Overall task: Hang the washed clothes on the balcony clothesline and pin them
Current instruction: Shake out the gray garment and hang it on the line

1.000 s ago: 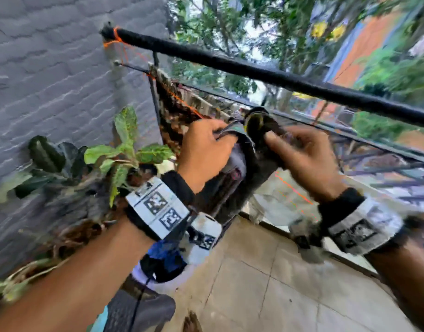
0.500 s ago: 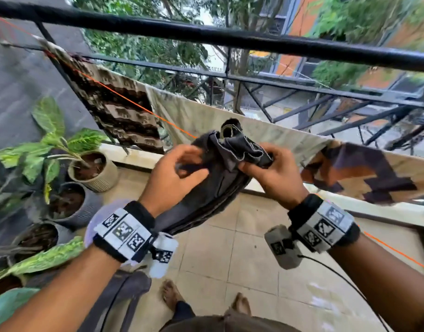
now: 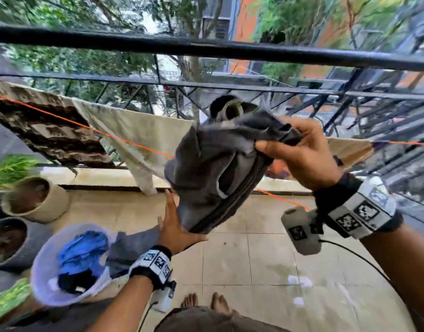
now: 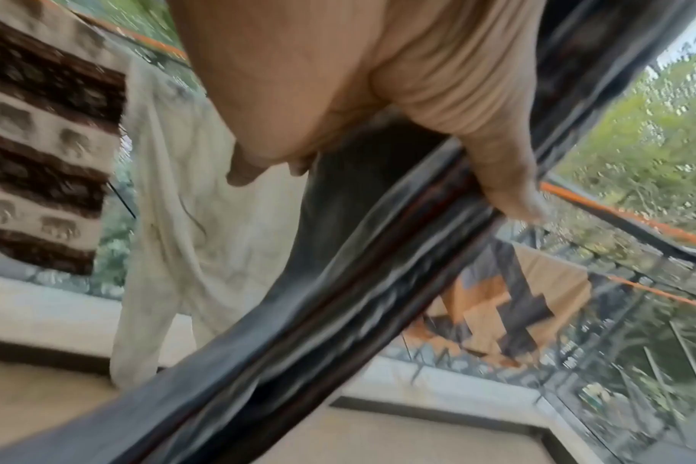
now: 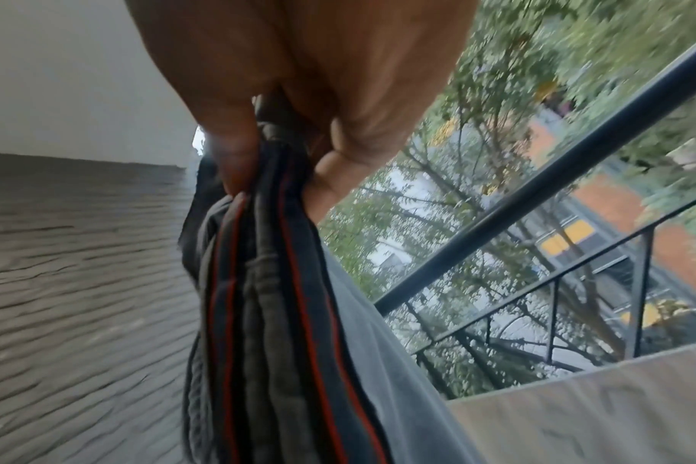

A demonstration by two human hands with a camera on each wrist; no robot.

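We hold one dark grey garment (image 3: 218, 168) bunched in the air at the middle of the head view, in front of the orange clothesline (image 3: 124, 141) and not yet on it. Our right hand (image 3: 304, 159), at 3 o'clock of the bundle, pinches its upper edge between thumb and curled fingers; the right wrist view shows that edge as grey folds with thin red stripes (image 5: 267, 298) clamped under the thumb. Our left hand (image 3: 176, 226), at 7 o'clock, lies against the bundle's lower end with fingers nearly straight; in the left wrist view the thumb (image 4: 505, 175) presses on a dark seam (image 4: 338, 298), but we cannot tell whether the fingers close round it.

Three cloths hang along the line: one brown patterned (image 3: 50, 130) at 9 o'clock, one cream (image 3: 143, 135) beside it, one tan (image 3: 349, 152) behind our right hand. One black rail (image 3: 206, 47) crosses at 12 o'clock. At 8 o'clock sits one white bucket (image 3: 45, 283) with blue cloth (image 3: 81, 255) inside. Two pots (image 3: 33, 200) stand at 9 o'clock. Our two bare feet (image 3: 206, 301) show at 6 o'clock on the tiled floor (image 3: 254, 259).
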